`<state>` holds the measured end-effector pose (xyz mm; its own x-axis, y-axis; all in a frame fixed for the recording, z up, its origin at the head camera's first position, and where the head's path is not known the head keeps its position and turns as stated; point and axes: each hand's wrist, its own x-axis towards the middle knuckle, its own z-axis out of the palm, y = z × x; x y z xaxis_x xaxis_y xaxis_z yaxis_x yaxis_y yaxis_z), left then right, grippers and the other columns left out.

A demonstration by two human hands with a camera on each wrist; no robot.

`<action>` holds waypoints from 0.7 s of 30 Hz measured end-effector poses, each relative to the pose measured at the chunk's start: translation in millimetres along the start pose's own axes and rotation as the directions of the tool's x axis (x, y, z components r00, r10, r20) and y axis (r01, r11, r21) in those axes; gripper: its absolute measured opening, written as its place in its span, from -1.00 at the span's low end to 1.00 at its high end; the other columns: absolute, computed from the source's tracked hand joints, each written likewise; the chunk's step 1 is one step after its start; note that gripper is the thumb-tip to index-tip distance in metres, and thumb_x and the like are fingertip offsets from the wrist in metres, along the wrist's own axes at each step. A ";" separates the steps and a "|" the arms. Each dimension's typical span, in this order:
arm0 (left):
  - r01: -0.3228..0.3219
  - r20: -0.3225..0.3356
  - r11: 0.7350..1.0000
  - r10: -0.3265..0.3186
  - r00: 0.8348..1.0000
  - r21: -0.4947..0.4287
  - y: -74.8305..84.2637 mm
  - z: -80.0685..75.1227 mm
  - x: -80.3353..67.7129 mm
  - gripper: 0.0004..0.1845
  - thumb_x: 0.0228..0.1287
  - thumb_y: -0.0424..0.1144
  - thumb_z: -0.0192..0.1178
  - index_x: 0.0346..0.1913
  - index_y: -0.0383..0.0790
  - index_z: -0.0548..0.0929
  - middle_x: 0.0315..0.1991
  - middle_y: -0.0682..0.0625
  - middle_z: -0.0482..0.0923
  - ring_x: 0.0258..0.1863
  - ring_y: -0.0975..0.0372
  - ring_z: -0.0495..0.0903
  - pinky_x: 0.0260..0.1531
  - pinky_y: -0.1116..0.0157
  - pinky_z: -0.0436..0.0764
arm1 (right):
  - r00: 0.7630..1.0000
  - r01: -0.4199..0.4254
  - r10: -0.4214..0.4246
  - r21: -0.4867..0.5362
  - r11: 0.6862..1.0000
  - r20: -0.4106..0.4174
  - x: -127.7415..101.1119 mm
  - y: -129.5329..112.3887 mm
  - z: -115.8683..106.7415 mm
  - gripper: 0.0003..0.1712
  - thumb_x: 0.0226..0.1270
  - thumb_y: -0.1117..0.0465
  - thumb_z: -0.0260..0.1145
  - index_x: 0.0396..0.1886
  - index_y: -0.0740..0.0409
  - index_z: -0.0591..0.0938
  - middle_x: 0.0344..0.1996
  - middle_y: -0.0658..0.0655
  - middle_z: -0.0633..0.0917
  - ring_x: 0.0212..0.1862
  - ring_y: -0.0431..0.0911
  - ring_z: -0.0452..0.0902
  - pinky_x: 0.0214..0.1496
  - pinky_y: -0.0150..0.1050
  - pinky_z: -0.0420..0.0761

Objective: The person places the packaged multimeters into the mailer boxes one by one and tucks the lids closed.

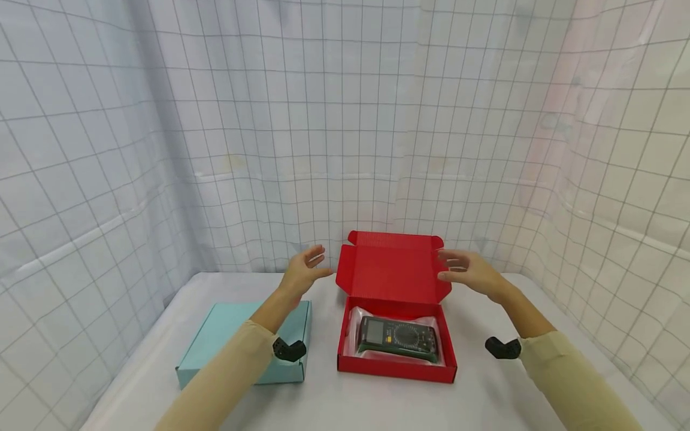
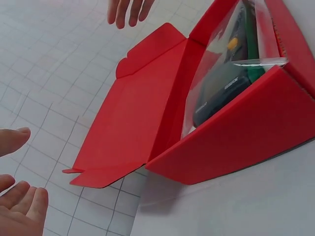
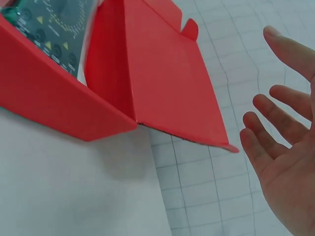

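Note:
A red cardboard box sits on the white table with its lid raised and tilted back. Inside it lies a dark green multimeter in clear plastic wrapping, its screen toward the left. My left hand hovers left of the lid, fingers apart and holding nothing. On the lid's other side my right hand is also held in the air, its fingers loosely extended. Both wrist views show a gap between each hand and the red cardboard.
A closed light blue box stands on the table at the left, partly behind my left forearm. White grid-patterned curtains enclose the table at the back and both sides.

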<state>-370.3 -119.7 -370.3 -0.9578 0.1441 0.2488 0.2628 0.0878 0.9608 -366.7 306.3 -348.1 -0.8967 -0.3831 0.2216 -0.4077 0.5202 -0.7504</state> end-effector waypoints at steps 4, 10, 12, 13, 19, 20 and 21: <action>0.015 0.009 1.000 -0.015 1.000 -0.018 -5.1 -0.9 16.0 -0.19 0.36 -0.35 0.36 0.58 -0.38 0.21 0.55 -0.21 0.23 0.52 -0.07 0.22 0.41 -0.03 0.34 | 0.997 -0.028 0.028 0.007 1.000 -0.065 6.1 13.3 -3.3 -0.16 0.38 0.02 0.44 0.51 0.31 0.36 0.37 0.38 0.48 0.32 0.30 0.44 0.19 0.24 0.59; 0.057 -0.025 0.998 -0.057 0.998 -0.002 -14.8 2.7 35.8 -0.22 0.37 -0.39 0.33 0.56 -0.43 0.22 0.54 -0.26 0.23 0.50 -0.08 0.26 0.40 0.00 0.35 | 0.991 -0.061 0.064 0.028 0.998 -0.119 14.1 31.9 -1.2 -0.13 0.42 0.01 0.42 0.54 0.35 0.31 0.39 0.40 0.45 0.34 0.33 0.43 0.22 0.27 0.55; 0.070 -0.035 0.997 -0.069 0.997 0.016 -18.1 5.1 42.1 -0.22 0.37 -0.38 0.33 0.55 -0.44 0.22 0.53 -0.29 0.23 0.49 -0.08 0.27 0.39 0.00 0.36 | 0.987 -0.069 0.074 0.044 0.997 -0.146 14.6 36.3 -1.0 -0.13 0.44 0.04 0.41 0.55 0.36 0.29 0.39 0.41 0.44 0.36 0.34 0.40 0.25 0.31 0.51; 0.076 -0.039 0.997 -0.076 0.996 0.018 -19.8 6.0 45.1 -0.22 0.37 -0.38 0.33 0.55 -0.45 0.22 0.53 -0.30 0.23 0.49 -0.09 0.27 0.39 0.00 0.37 | 0.984 -0.070 0.078 0.053 0.996 -0.160 14.4 37.9 -1.1 -0.14 0.44 0.05 0.40 0.55 0.37 0.28 0.39 0.42 0.43 0.36 0.35 0.39 0.27 0.31 0.49; 0.117 -0.052 0.992 -0.115 0.992 0.036 -27.5 12.6 55.6 -0.22 0.37 -0.42 0.30 0.55 -0.50 0.19 0.52 -0.34 0.22 0.49 -0.11 0.27 0.41 -0.02 0.34 | 0.977 -0.097 0.119 0.129 0.987 -0.177 13.6 45.6 0.6 -0.14 0.49 0.08 0.37 0.57 0.38 0.23 0.39 0.43 0.44 0.40 0.34 0.37 0.37 0.33 0.36; 0.127 -0.048 0.991 -0.125 0.991 0.039 -28.6 14.7 57.2 -0.22 0.37 -0.42 0.31 0.55 -0.48 0.19 0.52 -0.34 0.23 0.49 -0.11 0.27 0.40 -0.02 0.35 | 0.977 -0.110 0.133 0.139 0.984 -0.169 13.3 46.9 0.8 -0.15 0.49 0.07 0.36 0.57 0.38 0.23 0.39 0.42 0.45 0.40 0.34 0.37 0.38 0.33 0.35; 0.134 -0.043 0.990 -0.132 0.990 0.040 -30.2 16.7 59.4 -0.22 0.37 -0.42 0.30 0.55 -0.48 0.19 0.52 -0.33 0.24 0.48 -0.12 0.28 0.40 -0.02 0.35 | 0.976 -0.122 0.147 0.155 0.980 -0.160 13.0 48.0 1.2 -0.15 0.49 0.07 0.35 0.57 0.38 0.24 0.39 0.42 0.45 0.40 0.34 0.37 0.39 0.33 0.34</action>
<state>-433.1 -97.4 -386.6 -0.9883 0.0885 0.1244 0.1364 0.1454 0.9799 -397.7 325.4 -382.0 -0.9628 -0.1754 0.2053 -0.2631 0.4384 -0.8594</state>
